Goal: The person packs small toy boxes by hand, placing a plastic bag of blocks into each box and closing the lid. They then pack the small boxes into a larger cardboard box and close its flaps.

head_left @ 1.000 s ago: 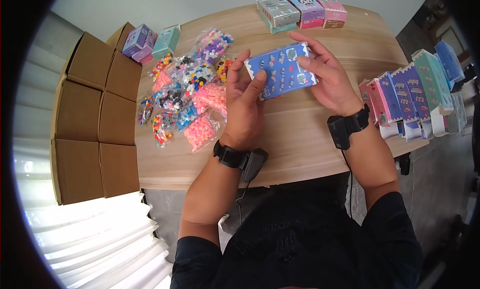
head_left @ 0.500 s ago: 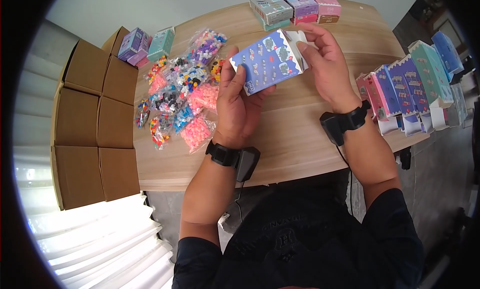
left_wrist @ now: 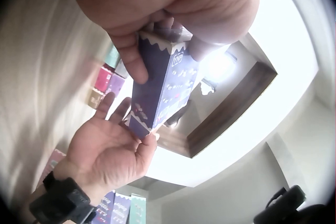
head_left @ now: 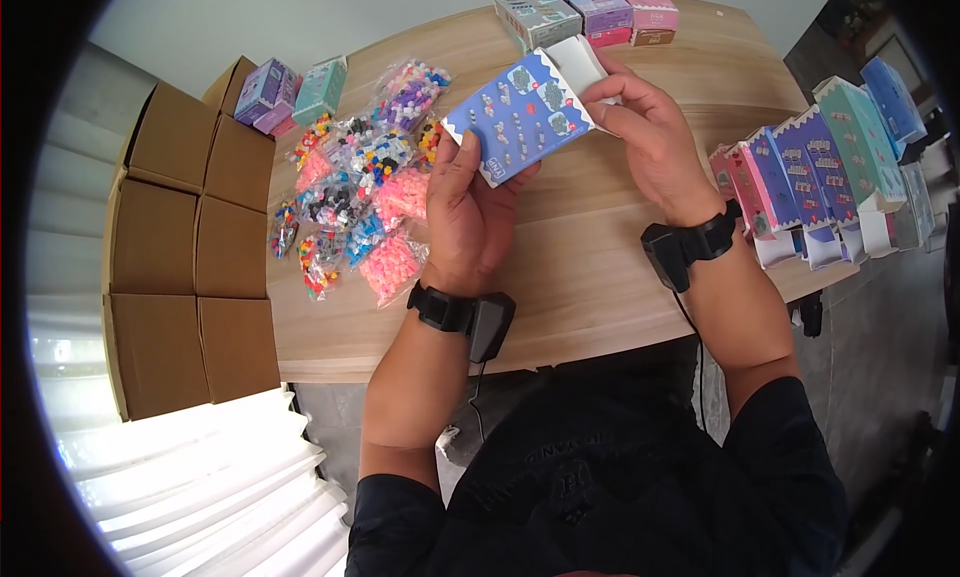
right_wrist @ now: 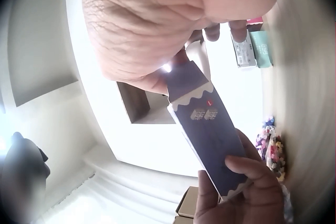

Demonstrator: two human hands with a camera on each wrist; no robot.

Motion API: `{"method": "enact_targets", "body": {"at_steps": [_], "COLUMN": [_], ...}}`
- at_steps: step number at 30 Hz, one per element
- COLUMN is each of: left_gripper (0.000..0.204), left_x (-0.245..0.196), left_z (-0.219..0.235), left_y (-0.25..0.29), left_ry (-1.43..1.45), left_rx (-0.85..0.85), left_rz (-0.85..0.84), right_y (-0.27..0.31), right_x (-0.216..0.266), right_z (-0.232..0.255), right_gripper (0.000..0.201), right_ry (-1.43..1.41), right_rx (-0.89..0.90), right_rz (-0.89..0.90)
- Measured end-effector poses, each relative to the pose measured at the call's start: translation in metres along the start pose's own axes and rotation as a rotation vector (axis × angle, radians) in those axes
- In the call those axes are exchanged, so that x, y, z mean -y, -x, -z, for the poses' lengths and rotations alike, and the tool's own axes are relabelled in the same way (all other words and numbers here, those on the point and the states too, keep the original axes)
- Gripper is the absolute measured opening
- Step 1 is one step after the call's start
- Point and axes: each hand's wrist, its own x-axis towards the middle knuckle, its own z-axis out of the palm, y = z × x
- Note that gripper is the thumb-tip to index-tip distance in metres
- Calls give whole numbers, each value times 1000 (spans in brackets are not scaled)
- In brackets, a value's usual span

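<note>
A small blue cardboard box [head_left: 525, 117] with a white scalloped border and small printed pictures is held above the table, tilted. My left hand [head_left: 470, 212] grips its closed lower end, thumb across the printed face and fingers beneath. The upper right end stands open, with a white flap [head_left: 577, 65] folded out. At that end my right hand [head_left: 655, 142] pinches a flap between thumb and fingers. In the right wrist view the blue outside of a flap [right_wrist: 185, 81] runs up to the right thumb. The inside of the box is hidden.
Clear bags of colourful small pieces [head_left: 390, 192] are heaped left of the left hand. Brown cartons [head_left: 150, 232] stack at the left edge. Printed boxes [head_left: 590, 12] sit at the back, more boxes [head_left: 825, 167], several with open flaps, at the right, and a few [head_left: 265, 87] back left.
The box has moved left and tilted up at its right end. That end has come open, its white flap now out, as my right hand pulled back from the printed face.
</note>
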Motion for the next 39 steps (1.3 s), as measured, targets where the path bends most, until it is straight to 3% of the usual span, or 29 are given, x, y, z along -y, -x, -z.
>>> {"method": "enact_targets", "body": {"at_steps": [3, 9, 15, 18, 22, 26, 34, 37, 39], "left_gripper": [35, 33, 49, 60, 64, 65, 42, 42, 43], "left_x": [1, -4, -3, -7, -5, -2, -3, -3, -4], "left_z": [0, -2, 1, 2, -2, 1, 0, -3, -3], "left_y": [-1, -1, 2, 0, 2, 1, 1, 3, 3], "left_ry": [-3, -66, -25, 10, 51, 23, 49, 98, 138], "left_rx": [-12, -23, -11, -1, 8, 10, 17, 14, 41], "left_rz": [-9, 44, 94, 105, 166, 153, 233, 242, 237], "right_y": [3, 3, 4, 1, -1, 0, 2, 0, -2], "right_x": [13, 9, 15, 10, 2, 1, 8, 6, 4], "right_z": [-7, -7, -4, 2, 3, -1, -3, -14, -4], "right_gripper": [31, 67, 80, 76, 96, 98, 92, 87, 67], "right_ry": [-153, -207, -118, -75, 109, 196, 115, -178, -481], "right_rx": [30, 107, 185, 198, 176, 185, 185, 26, -113], "right_rz": [-191, -135, -156, -113, 20, 46, 13, 49, -39]}}
